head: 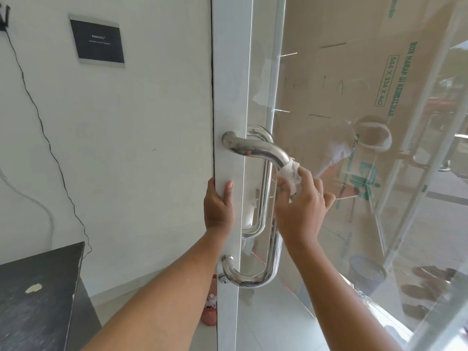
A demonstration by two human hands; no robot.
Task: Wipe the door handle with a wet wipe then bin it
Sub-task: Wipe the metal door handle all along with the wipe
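Two hands: left hand (218,207) clasped white door edge (224,110); right hand (301,209) pinched crumpled wet wipe (291,174) against handle (255,148).
Handle: curved, shiny steel tube.
Nearby: black table (38,287), red basket (211,312).

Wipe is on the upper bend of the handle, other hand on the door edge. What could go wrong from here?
1. The left hand wraps the door edge beside the wall; if the door swings, fingers may get pinched.
2. The right hand holds the wet wipe only at the door handle upper bend; the lower section could get skipped.
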